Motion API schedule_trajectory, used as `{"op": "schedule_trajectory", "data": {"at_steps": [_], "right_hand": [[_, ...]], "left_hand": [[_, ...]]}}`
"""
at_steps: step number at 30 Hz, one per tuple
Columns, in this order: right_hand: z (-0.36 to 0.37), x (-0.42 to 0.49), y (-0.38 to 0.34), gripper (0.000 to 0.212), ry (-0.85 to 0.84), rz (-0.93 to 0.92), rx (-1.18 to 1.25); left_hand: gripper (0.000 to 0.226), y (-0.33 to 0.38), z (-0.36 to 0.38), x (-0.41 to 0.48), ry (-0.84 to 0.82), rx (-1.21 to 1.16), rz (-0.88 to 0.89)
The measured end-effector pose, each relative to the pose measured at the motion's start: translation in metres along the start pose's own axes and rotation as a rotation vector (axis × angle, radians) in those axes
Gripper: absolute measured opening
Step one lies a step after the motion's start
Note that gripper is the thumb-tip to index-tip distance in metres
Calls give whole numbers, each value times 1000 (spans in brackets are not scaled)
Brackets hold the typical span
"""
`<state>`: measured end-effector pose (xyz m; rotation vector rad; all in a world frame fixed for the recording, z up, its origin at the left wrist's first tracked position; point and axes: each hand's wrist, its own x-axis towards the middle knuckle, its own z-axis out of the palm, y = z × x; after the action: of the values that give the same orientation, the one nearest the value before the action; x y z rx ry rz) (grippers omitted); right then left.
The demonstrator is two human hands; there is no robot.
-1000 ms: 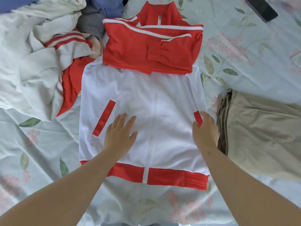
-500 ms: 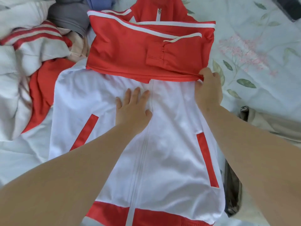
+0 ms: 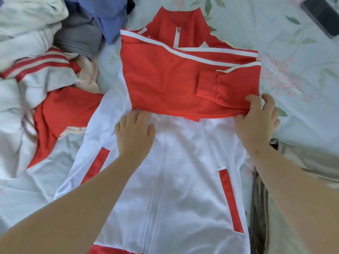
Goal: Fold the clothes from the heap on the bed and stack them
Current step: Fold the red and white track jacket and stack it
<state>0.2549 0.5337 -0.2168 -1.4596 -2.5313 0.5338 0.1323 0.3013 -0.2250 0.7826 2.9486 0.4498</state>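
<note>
A red and white zip jacket (image 3: 183, 171) lies flat on the bed, front up, with both red sleeves (image 3: 174, 83) folded across the chest. My left hand (image 3: 134, 134) rests on the white front, fingertips at the lower edge of the folded sleeves. My right hand (image 3: 256, 118) grips the jacket's right side where the red sleeve edge meets the white body, thumb on top. The heap of unfolded clothes (image 3: 36, 70) lies at the left, in white, red, grey and blue.
Folded beige trousers (image 3: 293, 180) lie at the right, partly under my right forearm. A dark phone (image 3: 321, 15) lies on the floral bedsheet (image 3: 293, 52) at the top right.
Both hands slid up the jacket from near the hem to the edge of the folded sleeves. My right hand now grips the jacket's side there.
</note>
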Motion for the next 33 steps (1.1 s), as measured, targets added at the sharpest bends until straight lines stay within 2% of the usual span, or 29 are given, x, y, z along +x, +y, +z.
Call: {"op": "schedule_trajectory", "data": {"at_steps": [2,4,6,8,11,13,17,21,25,28,31,33], "right_hand": [[1,-4,-22,54,3,-201,10],[7,-9,-41,55,-58,-298,8],[16,-12,-50,58,-85,-266,-26],[21,-12,-46,60,-85,-173,-72],[21,-11,-28,56,-132,-62,-84],[21,-10,-19,49,-143,-53,-76],[15,0,-12,37,-47,62,85],[12,3,-5,30,-114,-26,8],[3,9,2,33,-76,87,53],[2,8,-11,35,-61,57,-17],[2,6,-45,33,102,-104,80],[8,11,-72,30,71,-277,100]], "left_hand": [[34,-4,-10,19,93,69,-49],[46,-10,-20,43,115,177,-48],[45,-18,-28,65,30,200,-12],[39,-34,-38,81,-38,116,42],[37,-59,-55,89,22,48,86],[36,-75,-62,91,63,51,35],[35,-90,-61,94,24,102,-3],[32,-92,-52,91,-39,185,100],[31,-103,-55,96,-98,260,-40],[31,-91,-56,103,-181,337,22],[35,-76,-55,114,-87,100,-131],[38,-71,-52,128,-27,-134,-263]]}}
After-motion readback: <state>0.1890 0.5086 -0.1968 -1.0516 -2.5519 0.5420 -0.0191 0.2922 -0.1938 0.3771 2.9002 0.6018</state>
